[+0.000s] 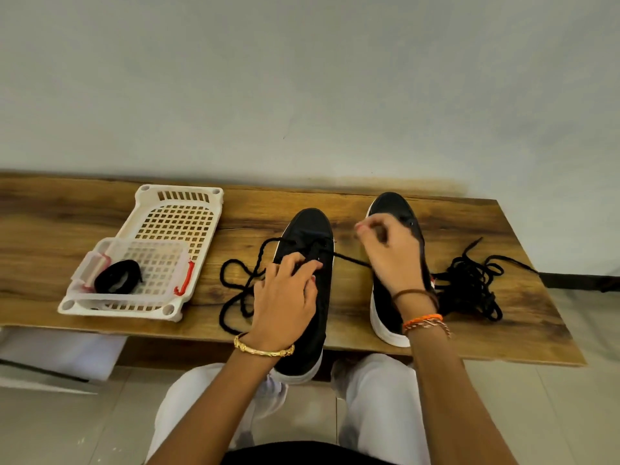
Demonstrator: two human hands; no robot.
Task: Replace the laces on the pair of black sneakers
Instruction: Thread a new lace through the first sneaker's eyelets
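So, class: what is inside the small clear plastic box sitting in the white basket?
The small clear plastic box holds one coiled black lace. The lace covers the box floor beneath it.

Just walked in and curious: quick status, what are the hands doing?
Left hand presses on left sneaker; right hand pulls black lace taut. Right sneaker unlaced. Tangled laces lie right, nothing blocking.

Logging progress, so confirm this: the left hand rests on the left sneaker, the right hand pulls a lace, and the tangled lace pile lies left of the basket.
Wrong on one point: the head view shows the pile right of the right sneaker, not left of the basket. The left hand rests on the left sneaker; the right hand pulls a lace.
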